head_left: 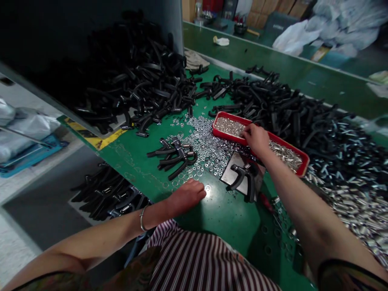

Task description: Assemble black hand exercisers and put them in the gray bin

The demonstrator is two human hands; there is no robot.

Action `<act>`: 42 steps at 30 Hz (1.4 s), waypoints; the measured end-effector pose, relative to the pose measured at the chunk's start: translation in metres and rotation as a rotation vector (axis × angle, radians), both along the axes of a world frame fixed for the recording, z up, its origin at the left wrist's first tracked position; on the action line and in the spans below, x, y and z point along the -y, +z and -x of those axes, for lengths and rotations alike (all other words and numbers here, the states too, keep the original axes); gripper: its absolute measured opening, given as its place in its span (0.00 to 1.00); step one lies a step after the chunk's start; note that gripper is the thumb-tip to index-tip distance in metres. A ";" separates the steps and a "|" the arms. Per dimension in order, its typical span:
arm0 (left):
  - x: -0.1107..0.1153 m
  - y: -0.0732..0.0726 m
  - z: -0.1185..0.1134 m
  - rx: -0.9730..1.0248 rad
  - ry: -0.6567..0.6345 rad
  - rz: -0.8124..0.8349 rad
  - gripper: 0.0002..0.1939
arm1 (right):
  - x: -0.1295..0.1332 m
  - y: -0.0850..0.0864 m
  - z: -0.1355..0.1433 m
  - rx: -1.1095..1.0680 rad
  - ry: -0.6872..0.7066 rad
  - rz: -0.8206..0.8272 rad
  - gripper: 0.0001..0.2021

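Note:
My right hand (257,138) reaches into a red tray (304,163), its fingertips closed down among the small metal pieces (228,126) in the left section. What they pinch, if anything, is too small to make out. My left hand (188,197) hovers at the near side of the green table, fingers curled together and their inside hidden. Just past its fingertips lies a metal ring (207,188). Between the hands, a black hand gripper (250,184) lies partly on a flat metal plate (242,186). More hand grippers with springs (174,155) lie beyond my left hand.
Washers and nuts (209,137) spread over the table. Black handles (145,85) spill from a grey bin at left; another heap (281,105) lies behind the tray. Springs (357,206) pile up at right. A red-handled screwdriver (266,202) lies beside my right forearm.

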State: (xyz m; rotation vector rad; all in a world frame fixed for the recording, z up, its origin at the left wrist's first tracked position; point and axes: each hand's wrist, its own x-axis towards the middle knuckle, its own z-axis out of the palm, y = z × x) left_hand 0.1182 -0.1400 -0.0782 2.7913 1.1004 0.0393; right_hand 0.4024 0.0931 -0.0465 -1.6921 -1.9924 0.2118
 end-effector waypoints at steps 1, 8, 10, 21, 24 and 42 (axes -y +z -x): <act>0.000 0.002 -0.003 -0.033 -0.025 -0.020 0.03 | 0.003 0.001 -0.001 -0.040 -0.007 -0.030 0.02; 0.007 0.018 -0.039 -0.162 -0.076 -0.039 0.05 | 0.087 0.020 -0.025 -0.604 -0.020 0.028 0.09; 0.007 0.023 -0.050 -0.208 -0.079 0.004 0.06 | 0.125 0.017 -0.034 -0.687 -0.056 0.145 0.11; 0.007 0.024 -0.062 -0.220 -0.045 0.126 0.09 | 0.190 -0.018 -0.047 -0.700 -0.088 0.344 0.10; -0.011 0.027 -0.044 -0.081 0.051 0.271 0.08 | 0.181 -0.021 -0.045 -0.588 -0.060 0.256 0.09; 0.004 0.016 -0.015 0.072 0.116 0.187 0.10 | 0.173 -0.032 -0.040 0.167 0.215 -0.101 0.15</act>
